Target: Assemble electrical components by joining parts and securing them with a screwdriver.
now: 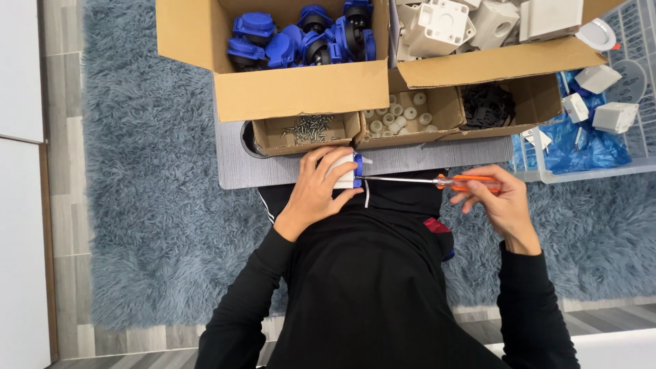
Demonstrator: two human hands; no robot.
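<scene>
My left hand [316, 193] clasps the white-and-blue socket [346, 171]; my right hand [493, 198] pinches the orange screwdriver [437, 182], tip at the socket. Risk: the blade slipping toward my left fingers.

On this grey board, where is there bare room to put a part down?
The grey board is bare at its left end, below the screw box and left of the left hand. A thinner bare strip runs under the box of black parts, above the screwdriver in the right hand. The far edge is crowded with boxes.
</scene>
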